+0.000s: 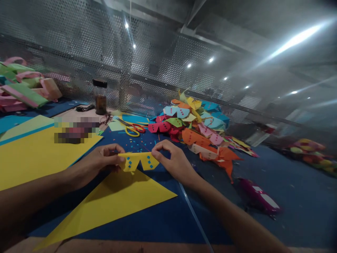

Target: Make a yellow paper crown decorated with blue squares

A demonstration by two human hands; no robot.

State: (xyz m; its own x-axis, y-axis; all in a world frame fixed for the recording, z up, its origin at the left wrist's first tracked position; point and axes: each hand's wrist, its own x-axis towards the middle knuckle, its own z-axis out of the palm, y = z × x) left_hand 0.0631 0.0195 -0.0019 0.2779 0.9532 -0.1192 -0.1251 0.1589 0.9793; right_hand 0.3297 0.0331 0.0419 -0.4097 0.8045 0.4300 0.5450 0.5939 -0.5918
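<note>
Both my hands hold a small yellow folded paper piece (139, 161) with little square cut-outs, just above the blue table mat. My left hand (101, 160) pinches its left end with fingers closed. My right hand (170, 158) pinches its right end between thumb and forefinger. Beneath and in front of the piece lies a large yellow paper triangle (113, 202) on the mat.
A pile of several folded coloured paper shapes (200, 131) lies behind my right hand. Yellow-handled scissors (133, 129) and a dark jar (100, 96) sit further back. Yellow sheets (31, 154) lie left, a purple object (259, 196) right. A perforated metal screen (158, 63) closes the back.
</note>
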